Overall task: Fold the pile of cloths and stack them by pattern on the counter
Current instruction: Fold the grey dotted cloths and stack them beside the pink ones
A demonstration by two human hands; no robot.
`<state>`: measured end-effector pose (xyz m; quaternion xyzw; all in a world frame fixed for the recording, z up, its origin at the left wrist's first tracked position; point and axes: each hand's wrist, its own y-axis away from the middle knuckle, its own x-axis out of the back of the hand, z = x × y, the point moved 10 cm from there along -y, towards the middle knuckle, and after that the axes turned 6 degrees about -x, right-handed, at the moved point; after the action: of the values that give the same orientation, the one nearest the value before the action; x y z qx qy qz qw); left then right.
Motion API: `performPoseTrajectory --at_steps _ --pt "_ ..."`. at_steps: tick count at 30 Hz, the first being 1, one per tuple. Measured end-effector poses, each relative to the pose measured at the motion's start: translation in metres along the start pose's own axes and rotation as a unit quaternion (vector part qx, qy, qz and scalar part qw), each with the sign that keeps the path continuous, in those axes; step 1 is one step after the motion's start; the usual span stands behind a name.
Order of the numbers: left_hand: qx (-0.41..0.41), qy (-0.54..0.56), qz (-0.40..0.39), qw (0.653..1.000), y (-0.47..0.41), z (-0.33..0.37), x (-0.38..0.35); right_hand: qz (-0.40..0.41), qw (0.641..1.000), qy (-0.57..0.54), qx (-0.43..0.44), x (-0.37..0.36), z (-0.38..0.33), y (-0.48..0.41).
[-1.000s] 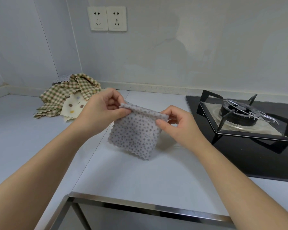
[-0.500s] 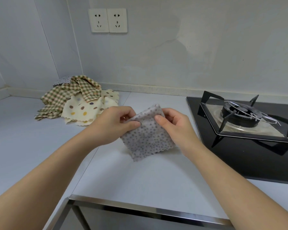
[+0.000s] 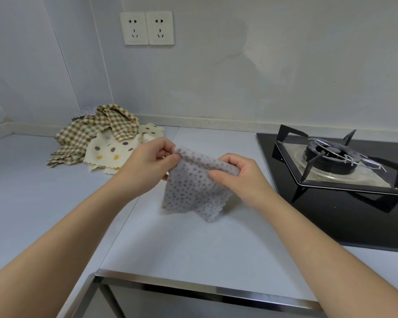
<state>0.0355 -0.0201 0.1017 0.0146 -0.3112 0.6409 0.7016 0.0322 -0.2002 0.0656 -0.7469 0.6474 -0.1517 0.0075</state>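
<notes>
The grey dotted cloth (image 3: 193, 191) is held just above the worktop (image 3: 182, 244) at centre frame. Its top edge is pinched at both ends: betw. thumb & fingers of the left grip (image 3: 147, 161) at the upper-left corner, and betw. thumb & curled fingers of the right grip (image 3: 237, 175) at the upper-right corner. The lower part hangs free w/ its zigzag hem skewed; whether the low corner touches the worktop cannot be told. The fold looks only part done. If the cloth is laid down as it hangs, the hems may be offset & a crooked fold set in, as the thin fabric is prob. limp and may bunch where it is dragged. If either pinch is eased before the cloth lies flat, the layers could slip apart. The gas hob (image 3: 331, 157) stands at right of frame, near the right grip; no flame is seen, but a cloth swung that way could be snagged on the pan support or soiled. The unfolded pile (image 3: 94, 138), w/ a checked cloth (image 3: 110, 120) over a cream polka-dot cloth (image 3: 110, 150), lies at upper left. No folded stack is seen, so if the new stack is started too near the pile, sorted & unsorted could be mixed. A cloth laid close to the steel rim (image 3: 193, 285) at bottom could slide off.
</notes>
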Motion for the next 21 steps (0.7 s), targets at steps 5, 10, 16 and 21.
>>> performPoseTrajectory --at_steps 5,10,16,21 --pt "0.022 0.053 -0.043 0.997 0.003 -0.002 -0.015 0.065 0.973 -0.22 -0.029 0.022 0.007 -0.002" --pt "-0.012 0.024 -0.083 0.996 0.005 0.003 -0.026 0.049 0.992 -0.116 0.01 0.012 -0.003 0.001" --pt "-0.018 0.039 0.031 0.999 -0.003 -0.003 0.004 -0.058 0.994 -0.04 -0.078 -0.006 0.022 -0.003" --pt "0.02 -0.067 -0.072 0.995 0.002 -0.024 -0.009 0.043 0.987 -0.136 -0.078 0.025 0.026 -0.011"
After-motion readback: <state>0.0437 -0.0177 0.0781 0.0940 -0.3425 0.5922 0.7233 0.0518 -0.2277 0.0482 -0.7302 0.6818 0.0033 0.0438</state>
